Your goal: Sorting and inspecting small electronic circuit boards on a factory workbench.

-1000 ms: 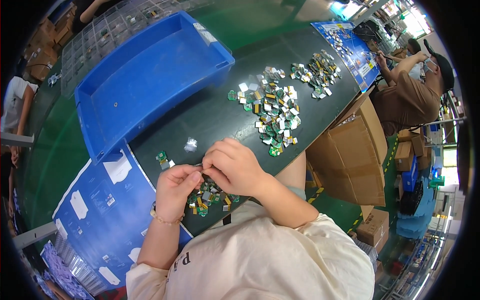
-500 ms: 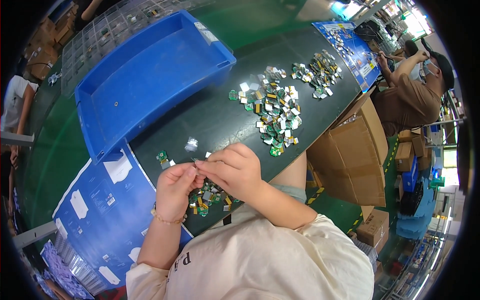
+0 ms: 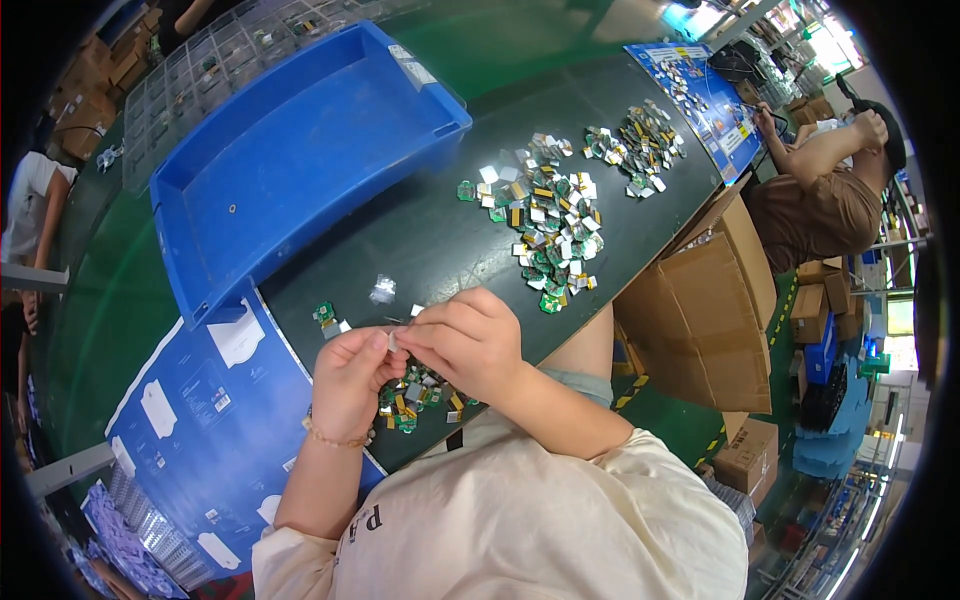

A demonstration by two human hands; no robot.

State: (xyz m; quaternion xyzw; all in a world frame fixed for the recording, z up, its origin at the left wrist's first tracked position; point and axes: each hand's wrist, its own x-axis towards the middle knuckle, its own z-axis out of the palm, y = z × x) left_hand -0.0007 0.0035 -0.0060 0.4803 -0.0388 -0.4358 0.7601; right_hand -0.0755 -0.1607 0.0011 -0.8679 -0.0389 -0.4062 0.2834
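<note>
Left hand (image 3: pixel 350 375) and right hand (image 3: pixel 470 340): fingers pinched nearly closed on a small pale piece (image 3: pixel 392 342), at the left hand's two o'clock. Judged light, possibly fragile; hold by edges.

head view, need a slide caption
Left hand and right hand meet at a small white piece over a dark table, near a blue bin and piled parts.

The person wears a loose, creased cream shirt (image 3: pixel 530 510) with short, wide sleeves (image 3: pixel 640 465) and dark lettering (image 3: pixel 373 516) printed on the front. A bracelet (image 3: pixel 326 437) of small, pale beads circles the left wrist. Grey-green shorts (image 3: pixel 590 385) show beside the shirt. Both forearms (image 3: pixel 575 407), the left hand (image 3: pixel 348 368) and the right hand (image 3: pixel 472 340) are bare.
</note>
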